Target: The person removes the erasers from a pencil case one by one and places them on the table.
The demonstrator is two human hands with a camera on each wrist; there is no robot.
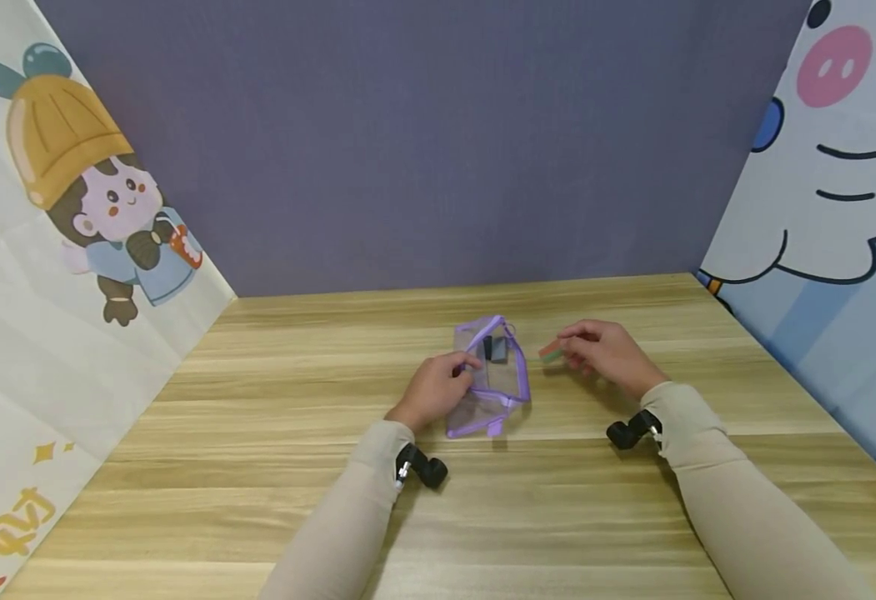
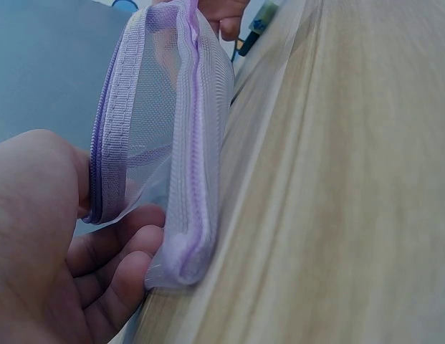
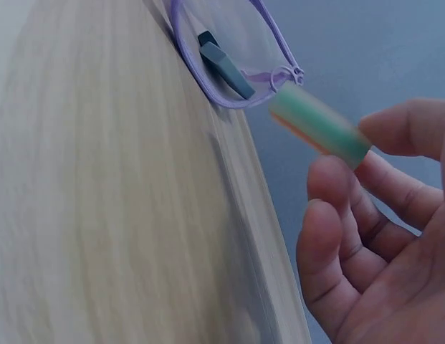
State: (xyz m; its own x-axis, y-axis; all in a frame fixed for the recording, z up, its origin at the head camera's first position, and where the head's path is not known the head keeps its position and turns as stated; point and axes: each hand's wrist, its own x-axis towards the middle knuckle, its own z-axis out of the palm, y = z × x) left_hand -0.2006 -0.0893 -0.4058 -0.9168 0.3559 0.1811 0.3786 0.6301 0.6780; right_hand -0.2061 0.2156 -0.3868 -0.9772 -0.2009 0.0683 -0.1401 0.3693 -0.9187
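A mesh pouch (image 1: 475, 408) with purple zipper trim lies unzipped on the table, its mouth gaping towards the right. My left hand (image 1: 433, 387) grips its left edge; in the left wrist view the thumb is on one zipper edge (image 2: 111, 136) and the curled fingers (image 2: 129, 287) are by the other. Inside the pouch sit a grey block (image 3: 229, 69) and a darker piece beside it. Right of the pouch, my right hand (image 1: 606, 354) pinches one end of a small red-and-green eraser (image 3: 319, 125) between thumb and fingertips. The eraser is off the table, apart from the pouch.
The wooden table (image 1: 295, 483) runs back to a dark purple-grey panel (image 1: 438, 150). Cartoon-printed walls stand on the left (image 1: 107, 350) and right (image 1: 843, 217). A small ring (image 3: 283, 77) hangs at the pouch's corner. Each wrist wears a black camera mount.
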